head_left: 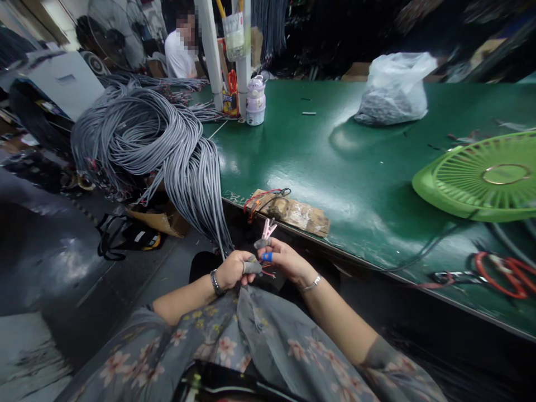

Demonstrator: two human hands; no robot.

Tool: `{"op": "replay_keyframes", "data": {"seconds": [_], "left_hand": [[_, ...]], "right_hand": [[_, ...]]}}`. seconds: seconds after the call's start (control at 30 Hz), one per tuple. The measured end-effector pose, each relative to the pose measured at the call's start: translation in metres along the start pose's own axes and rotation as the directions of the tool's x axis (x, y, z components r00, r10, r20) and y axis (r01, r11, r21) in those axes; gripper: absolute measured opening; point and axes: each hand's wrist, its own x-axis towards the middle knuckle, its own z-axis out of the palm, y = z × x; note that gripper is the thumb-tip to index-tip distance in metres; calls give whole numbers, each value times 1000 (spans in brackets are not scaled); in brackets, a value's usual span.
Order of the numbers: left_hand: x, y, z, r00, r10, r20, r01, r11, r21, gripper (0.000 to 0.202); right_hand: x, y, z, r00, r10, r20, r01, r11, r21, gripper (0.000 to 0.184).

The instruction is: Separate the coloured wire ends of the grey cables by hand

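My left hand [234, 269] is closed round the end of a grey cable [253, 268] just below the table's front edge. Thin red wires [268, 273] stick out of that cable end. My right hand [283, 260] pinches at those wire ends, with blue tape on one finger and grey covers on the fingertips. A pink clip-like tool [268, 228] stands up right above my right fingers. A large bundle of grey cables [167, 145] hangs off the table's left corner, its ends reaching down beside my left hand.
A brown wooden block [295, 214] with red and black wires lies on the green table [335, 162] near its edge. A green fan [486, 177] lies at the right, red-handled cutters [498, 274] lower right, a plastic bag [393, 89] farther back. A person sits at the far left.
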Motion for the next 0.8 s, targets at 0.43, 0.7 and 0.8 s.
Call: {"op": "replay_keyframes", "data": {"seconds": [0.43,0.7,0.8], "left_hand": [[1,1,0,998,-41,43,42,999,-32,31],[7,10,2,995,11,95,10,975,-221,44],[13,16,5,995,31,95,-1,953,-303,41]], "right_hand": [[1,5,12,985,-98,-146,97,995,-11,38],[17,4,-7,981,-53,-189,81,986,146,58],[22,-2,0,953,-181,-243,184,983,-10,54]]}}
